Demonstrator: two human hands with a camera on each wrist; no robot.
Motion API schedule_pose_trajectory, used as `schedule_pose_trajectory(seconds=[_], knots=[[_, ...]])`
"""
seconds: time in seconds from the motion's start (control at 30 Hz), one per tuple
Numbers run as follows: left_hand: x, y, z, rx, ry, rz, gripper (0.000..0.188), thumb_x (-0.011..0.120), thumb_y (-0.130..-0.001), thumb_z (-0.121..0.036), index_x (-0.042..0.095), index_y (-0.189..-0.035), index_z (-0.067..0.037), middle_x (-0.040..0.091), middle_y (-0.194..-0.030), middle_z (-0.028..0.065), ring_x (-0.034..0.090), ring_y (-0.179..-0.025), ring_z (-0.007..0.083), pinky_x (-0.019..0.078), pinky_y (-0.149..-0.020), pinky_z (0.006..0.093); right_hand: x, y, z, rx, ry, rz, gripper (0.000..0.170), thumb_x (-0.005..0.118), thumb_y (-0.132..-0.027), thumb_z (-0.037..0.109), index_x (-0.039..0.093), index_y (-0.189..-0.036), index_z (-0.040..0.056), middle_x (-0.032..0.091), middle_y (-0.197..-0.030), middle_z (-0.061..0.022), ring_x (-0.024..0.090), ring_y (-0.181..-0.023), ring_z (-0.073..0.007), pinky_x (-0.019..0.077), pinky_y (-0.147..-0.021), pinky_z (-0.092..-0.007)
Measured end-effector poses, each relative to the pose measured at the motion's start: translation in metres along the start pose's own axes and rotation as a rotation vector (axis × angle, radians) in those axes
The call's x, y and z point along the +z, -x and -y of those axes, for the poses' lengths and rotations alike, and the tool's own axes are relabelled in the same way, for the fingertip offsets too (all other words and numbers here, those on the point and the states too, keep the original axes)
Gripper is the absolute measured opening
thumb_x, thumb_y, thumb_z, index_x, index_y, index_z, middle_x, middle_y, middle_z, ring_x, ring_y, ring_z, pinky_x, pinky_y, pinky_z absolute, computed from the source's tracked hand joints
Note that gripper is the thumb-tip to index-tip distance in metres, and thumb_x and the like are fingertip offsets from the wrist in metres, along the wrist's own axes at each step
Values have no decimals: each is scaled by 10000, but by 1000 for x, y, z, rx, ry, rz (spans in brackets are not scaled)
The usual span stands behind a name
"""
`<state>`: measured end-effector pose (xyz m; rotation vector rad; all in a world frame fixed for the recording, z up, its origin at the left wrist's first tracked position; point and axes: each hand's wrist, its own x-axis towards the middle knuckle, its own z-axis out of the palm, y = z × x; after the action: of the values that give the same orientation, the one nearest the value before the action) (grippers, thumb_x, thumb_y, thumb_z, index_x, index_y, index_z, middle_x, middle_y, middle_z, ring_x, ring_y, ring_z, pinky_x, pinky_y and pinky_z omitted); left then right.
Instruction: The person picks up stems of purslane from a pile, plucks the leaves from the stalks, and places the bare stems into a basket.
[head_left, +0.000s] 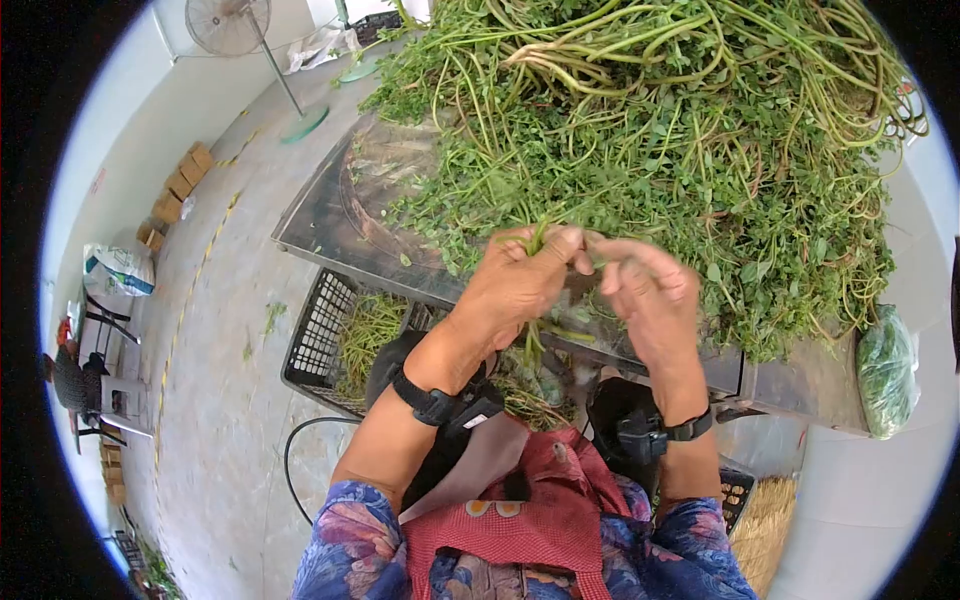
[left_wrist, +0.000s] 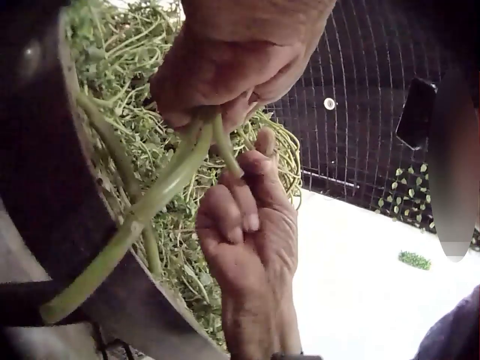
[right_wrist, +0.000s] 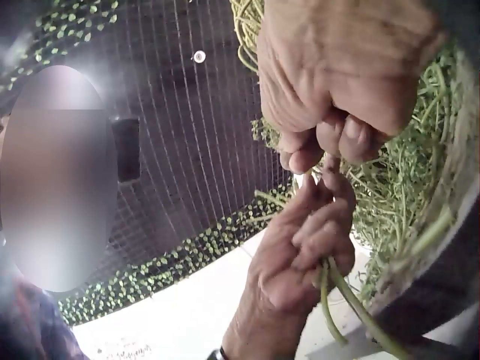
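Note:
My left hand (head_left: 515,290) grips a small bunch of green stems (left_wrist: 169,180) at the table's front edge; in the left wrist view the thick cut ends stick out below the fist. Close beside it is my right hand (head_left: 655,300), its fingers bent and the fingertips close to the left thumb. In the right wrist view the fingertips of the right hand (right_wrist: 341,75) and the left hand (right_wrist: 300,247) meet or nearly meet; whether a piece of stem lies between them is hidden. Behind both hands a large heap of leafy greens (head_left: 640,150) covers much of the table.
The dark table (head_left: 320,215) has a bare left corner. Below it stands a black crate (head_left: 320,320) with stems. A plastic bag of greens (head_left: 888,375) lies at the right end. A fan (head_left: 305,122), cardboard boxes (head_left: 180,185) and a white sack (head_left: 120,270) stand further left.

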<state>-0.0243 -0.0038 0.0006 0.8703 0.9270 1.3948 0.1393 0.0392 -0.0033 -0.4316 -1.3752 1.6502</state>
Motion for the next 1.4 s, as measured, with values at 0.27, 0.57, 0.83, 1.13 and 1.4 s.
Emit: schedule_pose_trajectory(seconds=[0.27,0.57,0.83,1.13,1.4], knots=[[-16,-1,-4,-64,109,42,234,564,-898,-209,621,-973,6,413,-537,-64,292,-421,12,209,-355,167,10,15,-17,-78,304,-113,321,586,-883,177,572,-1156,9,537,-673,29,452,-545,-41,375,-515,-178],[-9,2,1,-125,123,83,242,577,-890,-209,619,-999,3,363,-544,-81,265,-426,8,194,-369,168,10,10,-20,359,-331,-111,348,476,-938,329,559,-990,-4,390,-534,33,293,-391,-33,226,-360,-177],[0,3,-1,-100,-42,27,240,584,-884,-207,644,-1003,-7,447,-567,-74,296,-427,-7,197,-371,170,19,9,-20,390,-549,-120,281,516,-917,321,560,-926,44,395,-508,34,296,-363,-36,226,-342,-178],[-9,1,4,-96,103,47,251,586,-881,-212,626,-997,7,372,-555,-83,276,-416,8,210,-371,181,12,15,-28,215,-392,-180,181,554,-906,228,546,-843,59,481,-598,-10,329,-399,-44,225,-352,-178],[-5,3,5,-142,101,95,273,583,-883,-214,611,-1024,19,322,-521,-95,271,-407,7,203,-372,182,9,15,-18,394,-432,-232,288,532,-914,295,552,-1023,29,560,-701,-60,432,-448,-80,261,-346,-169]])
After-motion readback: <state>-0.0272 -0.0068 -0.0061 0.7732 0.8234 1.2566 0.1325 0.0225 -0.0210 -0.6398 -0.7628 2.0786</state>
